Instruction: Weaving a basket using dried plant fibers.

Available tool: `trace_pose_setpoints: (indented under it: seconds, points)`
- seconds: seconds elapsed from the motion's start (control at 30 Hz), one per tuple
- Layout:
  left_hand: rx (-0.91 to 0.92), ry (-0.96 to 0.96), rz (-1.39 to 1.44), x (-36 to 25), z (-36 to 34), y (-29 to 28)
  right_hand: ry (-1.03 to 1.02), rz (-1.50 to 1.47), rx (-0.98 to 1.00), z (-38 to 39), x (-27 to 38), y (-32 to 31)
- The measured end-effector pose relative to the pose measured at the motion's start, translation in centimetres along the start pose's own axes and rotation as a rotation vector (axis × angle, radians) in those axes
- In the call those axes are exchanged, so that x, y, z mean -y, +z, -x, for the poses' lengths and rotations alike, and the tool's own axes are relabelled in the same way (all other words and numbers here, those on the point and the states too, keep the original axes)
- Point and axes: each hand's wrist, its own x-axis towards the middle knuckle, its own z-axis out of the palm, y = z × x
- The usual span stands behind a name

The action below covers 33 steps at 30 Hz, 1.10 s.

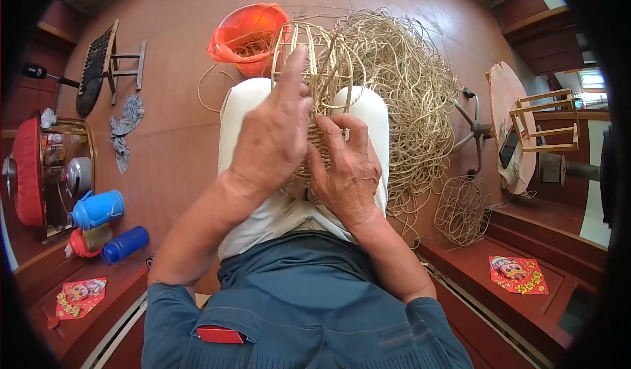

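Two hands grip a half-woven rattan basket (320, 79) on the lap.
Left hand (273, 135) clasps its frame; right hand (348, 172) pinches the weave; loose rattan (414, 86) lies beside the basket.

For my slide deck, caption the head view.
Both hands, left hand and right hand, weave a cane basket frame on the lap.

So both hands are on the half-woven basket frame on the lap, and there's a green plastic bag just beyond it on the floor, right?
Not quite: the plastic bag is orange, not green. The head view shows it on the floor just beyond the half-woven basket frame, which rests on the lap with the left hand and right hand both on it.
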Motion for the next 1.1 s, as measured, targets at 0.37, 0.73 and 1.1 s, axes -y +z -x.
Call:
trace_pose_setpoints:
  seconds: [0.37,0.73,1.1]
  points:
    - [0.072,-0.122,-0.031,0.0,-0.3,2.2,0.022,-0.007,-0.027,0.3,0.0,0.4]
    - [-0.099,-0.199,0.032,-0.1,2.2,0.9,0.026,-0.069,-0.114,0.3,0.0,0.8]
    - [-0.202,-0.303,-0.264,3.8,2.0,-6.3,-0.209,-0.032,-0.034,-0.8,0.8,2.9]
